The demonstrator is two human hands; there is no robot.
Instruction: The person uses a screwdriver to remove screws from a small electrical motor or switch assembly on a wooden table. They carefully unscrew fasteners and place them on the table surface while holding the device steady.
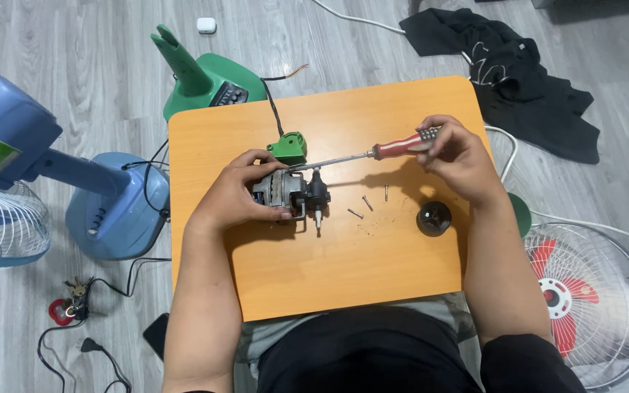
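Head view shows us the fan motor [285, 193] at the middle of the frame on the orange table [373, 269], our left hand [245, 193] wrapped around its left side. Our right hand [456, 153] is closed on the red handle of the screwdriver [362, 154], whose long shaft runs leftward and slightly down, its tip at the motor's top. The left hand is the nearer one. Three loose screws [368, 203] and a black cap [434, 217] lie right of the motor. Around us, grey floor, a green fan base [209, 80] upper left, a blue fan [74, 182] at left.
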